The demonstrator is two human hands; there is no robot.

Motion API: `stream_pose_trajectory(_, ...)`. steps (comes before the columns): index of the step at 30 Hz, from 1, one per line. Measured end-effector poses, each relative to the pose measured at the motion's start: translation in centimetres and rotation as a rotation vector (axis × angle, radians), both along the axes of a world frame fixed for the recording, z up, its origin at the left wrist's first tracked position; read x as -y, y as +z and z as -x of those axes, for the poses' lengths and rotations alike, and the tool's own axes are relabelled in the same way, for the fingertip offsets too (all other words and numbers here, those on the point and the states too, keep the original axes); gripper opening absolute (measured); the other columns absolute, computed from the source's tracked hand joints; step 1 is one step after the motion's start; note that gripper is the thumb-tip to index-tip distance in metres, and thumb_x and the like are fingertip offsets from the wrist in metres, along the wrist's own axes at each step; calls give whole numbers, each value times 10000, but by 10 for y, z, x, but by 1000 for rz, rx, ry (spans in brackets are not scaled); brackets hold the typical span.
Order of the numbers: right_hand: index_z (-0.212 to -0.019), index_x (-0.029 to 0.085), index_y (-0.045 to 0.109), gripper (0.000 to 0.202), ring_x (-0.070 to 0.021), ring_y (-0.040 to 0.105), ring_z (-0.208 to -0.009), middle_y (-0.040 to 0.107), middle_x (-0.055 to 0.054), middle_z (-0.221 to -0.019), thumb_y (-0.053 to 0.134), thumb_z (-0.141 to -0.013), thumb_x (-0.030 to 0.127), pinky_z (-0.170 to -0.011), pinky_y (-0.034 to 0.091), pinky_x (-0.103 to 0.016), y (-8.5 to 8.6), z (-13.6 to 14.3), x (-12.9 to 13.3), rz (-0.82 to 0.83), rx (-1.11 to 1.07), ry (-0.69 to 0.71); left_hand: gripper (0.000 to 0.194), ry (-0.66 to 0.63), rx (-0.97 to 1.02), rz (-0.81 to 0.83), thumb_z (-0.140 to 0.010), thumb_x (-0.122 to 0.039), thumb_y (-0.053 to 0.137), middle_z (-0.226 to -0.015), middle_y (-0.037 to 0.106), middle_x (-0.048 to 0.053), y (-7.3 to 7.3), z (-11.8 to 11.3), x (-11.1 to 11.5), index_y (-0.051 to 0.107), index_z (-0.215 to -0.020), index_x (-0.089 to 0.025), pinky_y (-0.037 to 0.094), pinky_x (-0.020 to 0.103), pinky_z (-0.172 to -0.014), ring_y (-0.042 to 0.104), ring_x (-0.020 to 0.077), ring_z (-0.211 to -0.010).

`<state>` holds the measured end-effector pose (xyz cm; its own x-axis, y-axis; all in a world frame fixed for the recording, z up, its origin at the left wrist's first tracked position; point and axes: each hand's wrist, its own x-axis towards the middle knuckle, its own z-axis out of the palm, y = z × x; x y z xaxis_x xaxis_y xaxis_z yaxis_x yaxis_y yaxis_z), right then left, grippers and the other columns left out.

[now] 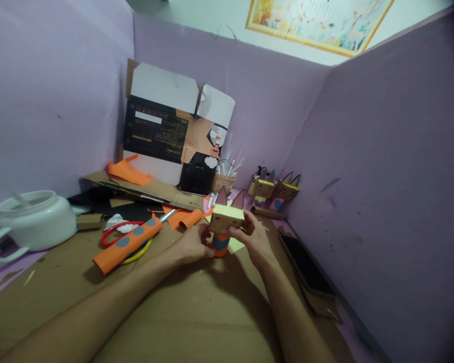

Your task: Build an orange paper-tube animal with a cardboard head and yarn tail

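A small cardboard and paper animal figure (227, 224) stands upright in front of me. It has a box head with a pale yellow top, pointed purple ears, small drawn eyes, and an orange tube body with a grey-blue patch. My left hand (194, 245) pinches its left side, around the body and lower head; the fingertips are partly hidden. With thumb and fingers, my right hand (255, 238) grips the right side of the box head. Close to my left hand lies an orange paper tube with grey-blue dots (130, 243), resting across red-and-yellow-handled scissors (139, 252).
A white mug (38, 222) stands at the far left. A flattened printed carton (157, 128) leans on the back wall beside a cup of pens (225, 180). Similar figures (265, 188) stand at back right, and a dark phone-like slab (306, 264) lies along the right wall.
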<state>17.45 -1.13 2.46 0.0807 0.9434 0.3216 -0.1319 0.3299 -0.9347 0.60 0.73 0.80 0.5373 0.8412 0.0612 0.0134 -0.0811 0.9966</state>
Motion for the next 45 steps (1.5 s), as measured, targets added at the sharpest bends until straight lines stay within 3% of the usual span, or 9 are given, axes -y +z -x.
stream_pose_trajectory(4, -947, 215, 620, 354, -226, 625, -920, 679, -36, -966, 751, -621, 260, -793, 516, -355, 3, 2, 3, -12, -191, 36, 521, 16, 77, 6, -532, -150, 727, -983, 623, 72, 5, -6, 6, 558, -1025, -147, 454, 310, -748, 582, 204, -857)
stream_pose_trajectory(8, -892, 209, 631, 306, -217, 651, -869, 688, -41, -951, 751, -624, 294, -809, 518, -360, 8, 7, 5, 99, -287, 91, 434, -84, 216, 174, -564, -245, 732, -858, 612, 54, 11, -7, 15, 561, -948, -137, 456, 268, -621, 585, 167, -725)
stream_pose_trajectory(11, -826, 216, 633, 267, -201, 656, -850, 693, -20, -905, 766, -605, 286, -832, 508, -347, 8, 11, 6, 148, -307, 116, 382, -104, 177, 318, -561, -280, 722, -683, 583, 24, 10, -10, 22, 549, -864, -125, 434, 248, -507, 551, 134, -575)
stream_pose_trajectory(15, -896, 224, 635, 329, -218, 632, -953, 691, -22, -958, 768, -603, 291, -894, 475, -356, 6, 15, 8, 128, -320, 176, 271, -85, 156, 318, -538, -260, 696, -520, 512, -33, 6, -15, 26, 536, -717, -134, 392, 216, -423, 470, 90, -445)
stream_pose_trajectory(20, -913, 213, 633, 345, -243, 631, -959, 700, -41, -947, 751, -620, 353, -847, 499, -367, 4, 17, 10, 148, -343, 120, 269, -84, 59, 336, -505, -254, 706, -548, 538, -29, 6, -18, 29, 536, -680, -140, 395, 209, -372, 507, 102, -435)
stream_pose_trajectory(24, -883, 186, 638, 339, -258, 652, -885, 711, -63, -904, 766, -601, 325, -777, 526, -381, 2, 19, 8, 160, -308, 64, 276, -66, 23, 333, -500, -284, 703, -521, 525, -42, 5, -19, 31, 523, -659, -148, 319, 184, -315, 482, 87, -381)
stream_pose_trajectory(40, -895, 178, 651, 353, -241, 672, -789, 716, -49, -859, 783, -579, 266, -728, 542, -382, -5, 14, 4, 92, -187, -11, 329, -67, 67, 284, -490, -303, 731, -530, 524, -41, 2, -18, 27, 547, -706, -137, 324, 200, -352, 449, 76, -371)
stream_pose_trajectory(45, -902, 195, 632, 380, -229, 669, -758, 711, -39, -858, 787, -574, 309, -667, 553, -346, 5, 7, 10, 15, -240, -28, 315, -234, -46, 153, -520, -256, 744, -663, 609, -3, 22, -1, 22, 607, -785, -155, 442, 222, -527, 564, 126, -592)
